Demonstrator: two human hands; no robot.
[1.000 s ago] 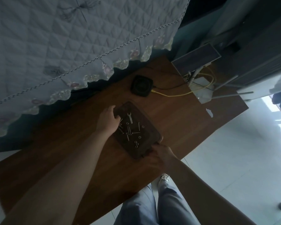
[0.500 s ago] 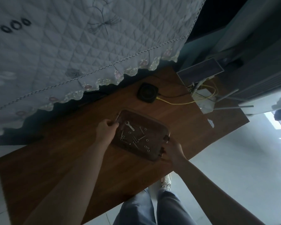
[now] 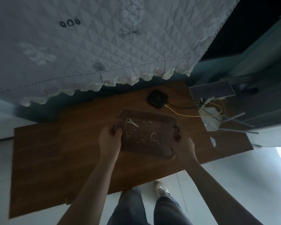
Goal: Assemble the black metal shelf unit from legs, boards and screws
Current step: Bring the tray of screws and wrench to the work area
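Note:
A dark brown tray (image 3: 159, 116) sits over the wooden board (image 3: 55, 151), squared to my view. Inside it lie a small silver wrench (image 3: 132, 123), several screws (image 3: 144, 137) and washers. My left hand (image 3: 109, 140) grips the tray's left edge, thumb over the rim. My right hand (image 3: 182, 146) grips the handle on the tray's right side. Whether the tray is lifted off the board I cannot tell.
A black round device (image 3: 157, 99) with a yellow cable (image 3: 185, 114) lies beyond the tray. A white router (image 3: 209, 117) and grey metal rods (image 3: 237, 125) sit at the right. A quilted white cover (image 3: 88, 46) hangs above. My legs and shoe (image 3: 162, 189) stand on the pale floor below.
The tray has been turned from a diagonal lie to nearly level in my view. Both hands shifted with it, the left onto the left edge, the right onto the right handle.

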